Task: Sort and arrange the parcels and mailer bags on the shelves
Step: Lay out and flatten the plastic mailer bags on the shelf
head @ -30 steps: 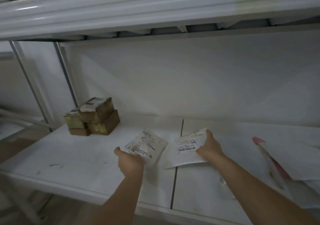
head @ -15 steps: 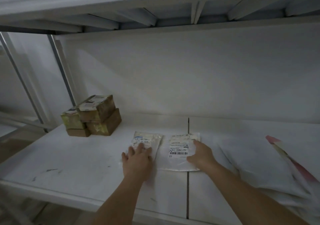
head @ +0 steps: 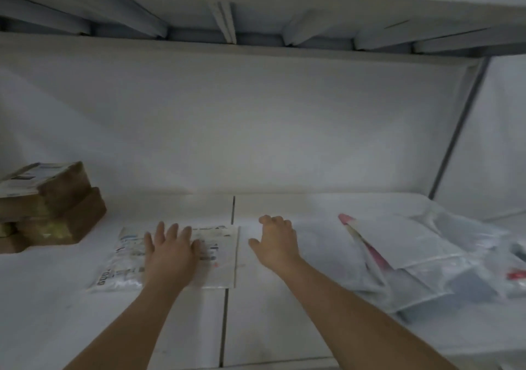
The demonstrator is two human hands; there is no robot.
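Observation:
Two white mailer bags lie flat side by side on the white shelf (head: 284, 327). The left mailer bag (head: 122, 261) has blue print; the right mailer bag (head: 219, 255) carries a label. My left hand (head: 169, 251) rests flat on both, fingers spread, covering where they meet. My right hand (head: 274, 241) hovers to the right of the bags with loosely curled fingers and holds nothing. A pile of several mailer bags (head: 421, 258), white and clear with a pink edge, lies at the right.
Brown cardboard parcels (head: 48, 210) with labels are stacked at the left of the shelf. A seam (head: 227, 312) splits the shelf boards. The upper shelf's underside (head: 256, 22) hangs low overhead. A grey upright post (head: 455, 133) stands at the back right.
The view has shifted right. My right hand has lifted off the right bag and moved right. My left hand has slid right across both bags, fingers spread flat.

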